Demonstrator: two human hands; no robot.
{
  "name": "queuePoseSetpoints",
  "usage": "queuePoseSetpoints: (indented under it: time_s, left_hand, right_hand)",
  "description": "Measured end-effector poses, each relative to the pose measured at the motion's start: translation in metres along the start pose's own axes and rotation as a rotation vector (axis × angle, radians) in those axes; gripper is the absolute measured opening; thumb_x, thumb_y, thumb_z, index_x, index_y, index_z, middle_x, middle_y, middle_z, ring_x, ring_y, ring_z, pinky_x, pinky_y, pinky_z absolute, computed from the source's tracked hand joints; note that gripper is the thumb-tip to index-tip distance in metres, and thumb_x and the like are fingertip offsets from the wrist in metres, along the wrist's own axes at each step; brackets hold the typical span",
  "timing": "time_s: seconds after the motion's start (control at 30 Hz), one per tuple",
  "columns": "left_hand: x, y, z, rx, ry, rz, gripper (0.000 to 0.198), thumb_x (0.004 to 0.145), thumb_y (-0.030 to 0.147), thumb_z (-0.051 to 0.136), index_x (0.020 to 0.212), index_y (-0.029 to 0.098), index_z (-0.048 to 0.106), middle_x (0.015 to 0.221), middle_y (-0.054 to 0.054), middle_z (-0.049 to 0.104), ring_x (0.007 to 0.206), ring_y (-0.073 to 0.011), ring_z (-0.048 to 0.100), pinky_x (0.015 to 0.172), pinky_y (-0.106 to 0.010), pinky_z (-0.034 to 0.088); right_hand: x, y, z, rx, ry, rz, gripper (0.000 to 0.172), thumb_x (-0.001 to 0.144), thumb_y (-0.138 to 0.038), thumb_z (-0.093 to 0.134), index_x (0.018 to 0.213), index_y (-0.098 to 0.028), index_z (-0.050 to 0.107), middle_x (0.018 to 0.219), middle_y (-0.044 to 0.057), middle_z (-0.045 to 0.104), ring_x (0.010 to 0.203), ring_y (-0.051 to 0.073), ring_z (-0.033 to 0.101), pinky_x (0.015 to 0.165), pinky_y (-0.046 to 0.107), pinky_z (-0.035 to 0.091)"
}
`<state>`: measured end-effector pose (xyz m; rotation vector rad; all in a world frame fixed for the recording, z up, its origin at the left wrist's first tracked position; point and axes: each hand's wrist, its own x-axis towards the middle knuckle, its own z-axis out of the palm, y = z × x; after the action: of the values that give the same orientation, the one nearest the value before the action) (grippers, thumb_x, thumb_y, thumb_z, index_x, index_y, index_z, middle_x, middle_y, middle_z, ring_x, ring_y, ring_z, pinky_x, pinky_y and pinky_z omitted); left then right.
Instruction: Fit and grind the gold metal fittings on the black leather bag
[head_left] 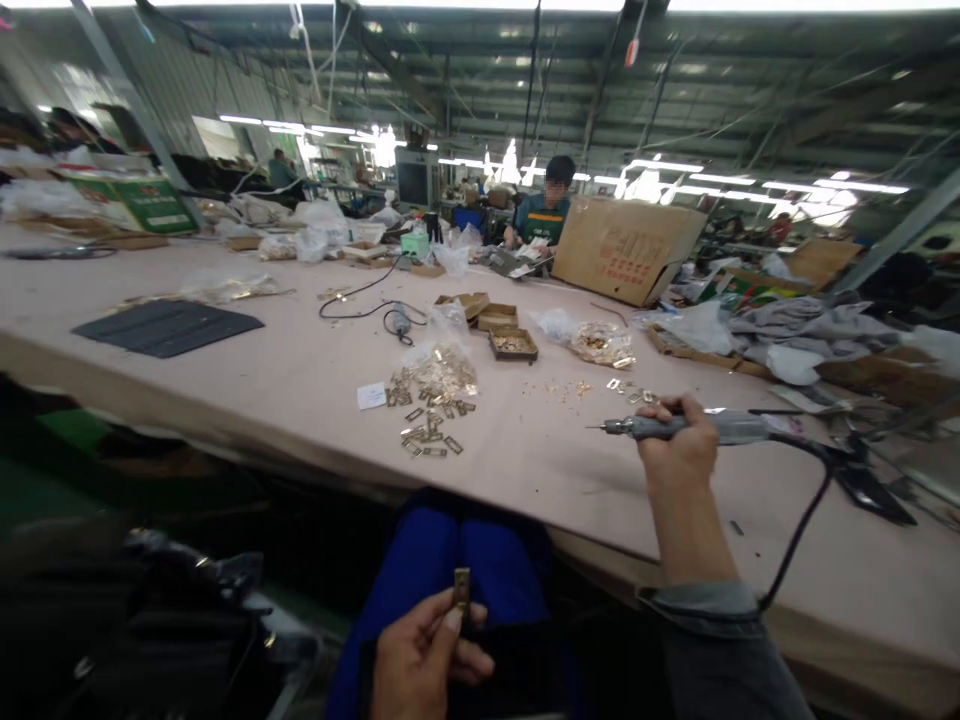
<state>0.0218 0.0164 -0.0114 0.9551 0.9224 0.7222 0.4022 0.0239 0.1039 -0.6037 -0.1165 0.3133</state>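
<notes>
My left hand, low over my lap, pinches a small brass-coloured rectangular metal plate upright between thumb and fingers. Over the table on the right, my right hand is wrapped around a grey electric screwdriver. Its thin bit points left, and a black cord runs from its back end. A loose pile of similar metal plates lies on the table, in front of an open clear plastic bag of them. Small gold-coloured parts are scattered beyond the screwdriver's tip.
A small tray of tiny parts and another plastic bag stand farther back. A dark mat lies at left, near a second corded tool. A large cardboard box stands at the back, beside a co-worker. The table's front edge crosses above my lap.
</notes>
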Motion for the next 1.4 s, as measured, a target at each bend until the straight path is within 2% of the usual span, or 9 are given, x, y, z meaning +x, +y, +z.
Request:
queuePoseSetpoints:
  time_s: [0.1,0.27,0.33,0.43,0.7,0.9,1.17,1.4]
  left_hand:
    - [-0.010,0.008,0.004,-0.011,-0.045,0.011,0.049,0.085,0.049,0.070,0.103,0.004,0.070,0.093,-0.018,0.075,0.059,-0.0216,0.072,0.053,-0.026,0.057]
    - [-0.017,0.005,0.006,-0.075,-0.072,-0.003,0.046,0.088,0.045,0.066,0.104,0.001,0.067,0.096,-0.020,0.073,0.069,-0.0250,0.076,0.058,-0.026,0.059]
    - [-0.020,0.002,0.007,-0.087,-0.088,-0.014,0.044,0.089,0.043,0.064,0.103,0.001,0.066,0.095,-0.020,0.073,0.071,-0.0256,0.076,0.059,-0.026,0.059]
    - [-0.023,-0.001,0.007,-0.099,-0.122,-0.028,0.042,0.090,0.041,0.062,0.104,0.002,0.066,0.095,-0.020,0.073,0.070,-0.0254,0.076,0.058,-0.025,0.059]
    - [-0.025,-0.001,0.010,-0.098,-0.102,-0.045,0.033,0.088,0.033,0.059,0.096,0.002,0.065,0.091,-0.020,0.072,0.067,-0.0253,0.075,0.055,-0.024,0.057]
    - [-0.027,0.002,0.011,-0.088,-0.107,-0.047,0.029,0.088,0.026,0.054,0.099,0.001,0.064,0.089,-0.020,0.073,0.067,-0.0249,0.076,0.054,-0.022,0.056]
    - [-0.027,0.002,0.011,-0.089,-0.104,-0.044,0.031,0.083,0.034,0.058,0.090,0.005,0.065,0.082,-0.018,0.073,0.066,-0.0276,0.075,0.052,-0.024,0.057]
    - [-0.025,-0.004,0.013,-0.096,-0.083,-0.043,0.028,0.081,0.032,0.059,0.089,0.006,0.066,0.082,-0.018,0.073,0.065,-0.0279,0.075,0.053,-0.025,0.058]
  right_hand:
    - [-0.073,-0.007,0.011,-0.014,-0.111,0.060,0.014,0.093,-0.010,0.052,0.082,-0.017,0.052,0.079,-0.002,0.049,0.050,0.005,0.042,0.051,0.020,0.049]
    - [-0.198,0.001,0.019,-0.163,-0.205,0.156,0.013,0.087,-0.016,0.066,0.080,-0.018,0.054,0.081,-0.001,0.049,0.054,0.005,0.042,0.054,0.021,0.050]
    - [-0.235,0.008,0.018,-0.238,-0.221,0.154,0.018,0.084,-0.019,0.071,0.080,-0.018,0.053,0.079,-0.001,0.050,0.054,0.007,0.043,0.054,0.022,0.048]
    - [-0.269,0.019,0.013,-0.326,-0.265,0.083,0.019,0.085,-0.022,0.073,0.084,-0.020,0.054,0.078,-0.001,0.054,0.054,0.009,0.045,0.057,0.025,0.048]
    - [-0.291,0.020,0.008,-0.483,-0.434,-0.088,0.014,0.092,-0.023,0.067,0.082,-0.016,0.060,0.075,0.000,0.057,0.051,0.010,0.049,0.058,0.028,0.047]
    - [-0.299,0.025,0.004,-0.503,-0.503,-0.081,0.010,0.093,-0.022,0.067,0.087,-0.016,0.061,0.077,0.000,0.059,0.049,0.010,0.050,0.059,0.030,0.048]
    - [-0.302,0.029,-0.001,-0.550,-0.595,-0.074,0.009,0.096,-0.020,0.063,0.088,-0.016,0.062,0.076,0.000,0.059,0.052,0.012,0.052,0.059,0.031,0.047]
    - [-0.301,0.026,-0.003,-0.578,-0.675,-0.087,0.007,0.098,-0.017,0.061,0.092,-0.018,0.063,0.080,0.000,0.060,0.053,0.012,0.052,0.059,0.033,0.047]
